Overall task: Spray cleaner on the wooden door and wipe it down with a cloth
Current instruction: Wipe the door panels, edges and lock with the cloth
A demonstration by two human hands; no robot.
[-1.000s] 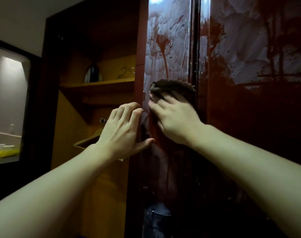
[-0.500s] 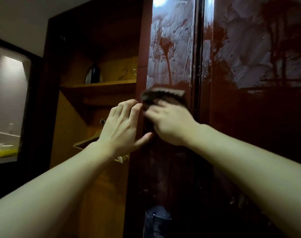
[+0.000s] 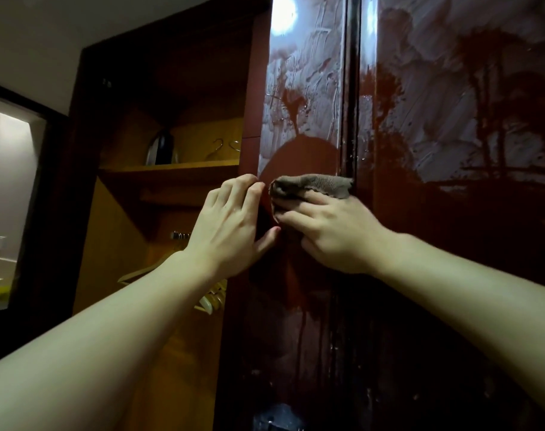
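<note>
Wooden door point(image 3: 305, 98), glossy and dark red, fills the middle of the view as a narrow panel standing open at the front of a wardrobe, with a second, wider panel point(image 3: 470, 126) just beside it on the right. Spraying looks done: pale, streaky cleaner film covers the upper part of both panels, with drips running down through it. Wiping appears to be under way and well short of finished. A dome-shaped clear patch sits directly above the cloth, and the lower wood looks dark and film-free, though dim light makes that hard to judge. The whole upper stretch of both panels is left to wipe.

A brown cloth point(image 3: 311, 185) lies flat against the narrow panel at about its mid-height, its right end reaching the seam between the panels. The right hand point(image 3: 330, 231) presses on it with spread fingers, covering its lower half. The left hand point(image 3: 227, 225) is open, fingertips curled on the door's left edge just beside the cloth, apparently steadying the panel, and holds nothing.

Behind the open door, a shelf point(image 3: 171, 168) and hangers point(image 3: 212, 298) show inside the wardrobe.
</note>
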